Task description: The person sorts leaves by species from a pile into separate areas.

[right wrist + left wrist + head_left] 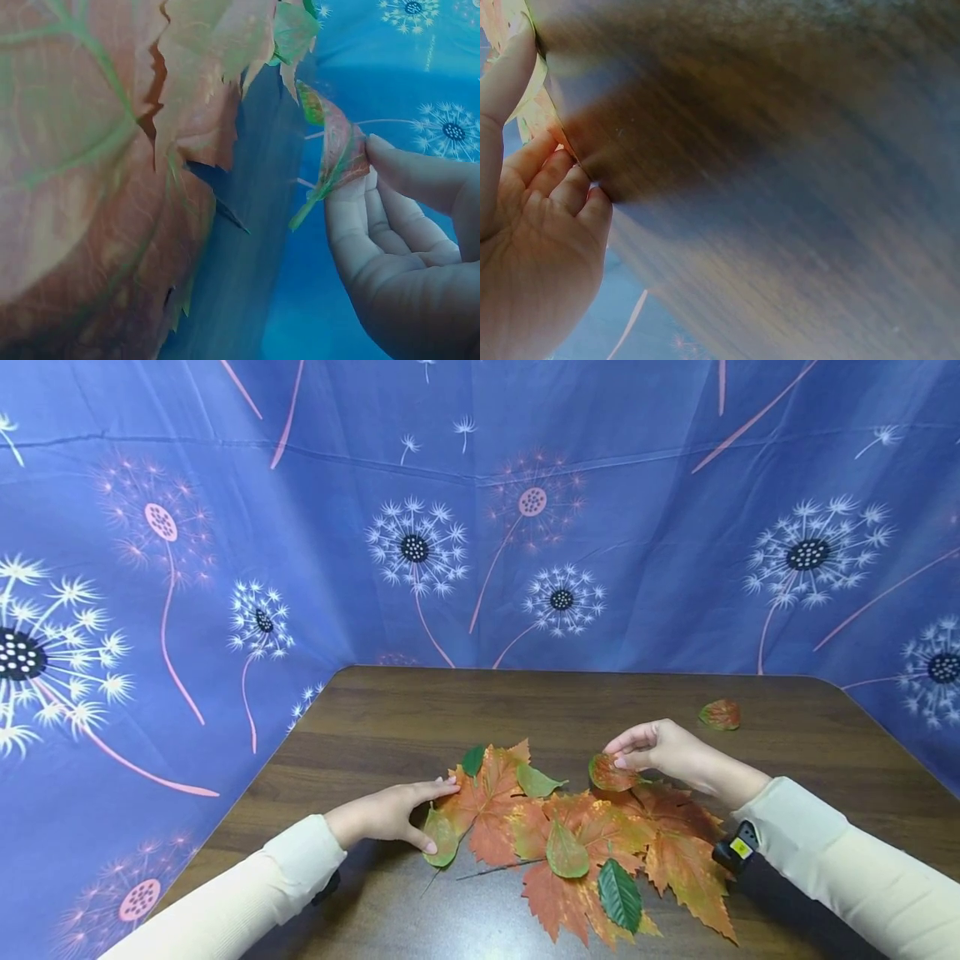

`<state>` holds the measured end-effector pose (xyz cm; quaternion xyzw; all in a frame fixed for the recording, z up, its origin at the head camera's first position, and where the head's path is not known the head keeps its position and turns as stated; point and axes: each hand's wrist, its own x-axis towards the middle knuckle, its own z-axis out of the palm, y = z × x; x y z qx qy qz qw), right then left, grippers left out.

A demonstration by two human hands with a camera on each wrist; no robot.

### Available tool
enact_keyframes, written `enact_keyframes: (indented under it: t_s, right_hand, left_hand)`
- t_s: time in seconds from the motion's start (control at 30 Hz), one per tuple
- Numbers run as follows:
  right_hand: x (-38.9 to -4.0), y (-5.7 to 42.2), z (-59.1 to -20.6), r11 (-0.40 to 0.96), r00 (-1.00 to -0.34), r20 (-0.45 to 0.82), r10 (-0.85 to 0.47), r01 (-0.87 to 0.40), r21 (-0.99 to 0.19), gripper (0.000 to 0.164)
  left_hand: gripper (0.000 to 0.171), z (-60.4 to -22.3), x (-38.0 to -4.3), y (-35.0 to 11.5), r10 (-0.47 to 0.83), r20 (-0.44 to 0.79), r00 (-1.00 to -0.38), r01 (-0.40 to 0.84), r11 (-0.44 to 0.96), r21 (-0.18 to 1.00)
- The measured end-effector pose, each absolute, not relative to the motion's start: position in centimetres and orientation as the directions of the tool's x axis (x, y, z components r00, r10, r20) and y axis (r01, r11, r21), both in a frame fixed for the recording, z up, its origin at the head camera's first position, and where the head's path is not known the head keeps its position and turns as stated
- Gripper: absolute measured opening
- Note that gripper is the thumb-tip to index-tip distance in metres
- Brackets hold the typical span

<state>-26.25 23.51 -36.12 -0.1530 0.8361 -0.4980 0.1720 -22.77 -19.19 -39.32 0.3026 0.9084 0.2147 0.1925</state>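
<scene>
My right hand [670, 752] pinches a small red-and-green leaf [610, 775] between thumb and fingers, above the upper edge of the orange maple leaves. In the right wrist view the same red-and-green leaf [345, 150] is tilted, its stem pointing down. My left hand [386, 814] rests at the left end of the spread, fingers extended. Its thumb lies on a yellow-green leaf [441, 837], and its fingertips touch the edge of an orange maple leaf [487, 797]. In the left wrist view the left hand [544, 217] shows palm side, fingertips along the leaf edge.
More large orange maple leaves [686, 868] overlap across the brown wooden table [360, 710]. Small green leaves lie on them, including a dark green leaf [619, 894] and a light green leaf [567, 852]. Another red-green leaf [722, 715] lies apart at the back right. A blue dandelion-print cloth [645, 527] hangs behind.
</scene>
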Motion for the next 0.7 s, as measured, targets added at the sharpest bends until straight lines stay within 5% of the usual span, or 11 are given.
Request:
enact_keyframes:
  t_s: [0.43,0.7]
  right_hand:
    - [-27.0,26.6,-33.5,0.463,-0.894,-0.132,-0.428,-0.091,-0.882,0.041]
    - [-27.6,28.8,-33.3,0.426,-0.903,-0.091,-0.420,-0.107,-0.898,0.030]
  left_hand:
    - [0.088,-39.6,-22.6,-19.3,0.625,-0.225,-0.748,0.448,0.725,0.523]
    - [0.088,-39.5,-22.5,-19.2,0.631,-0.225,-0.743,0.449,0.718,0.531]
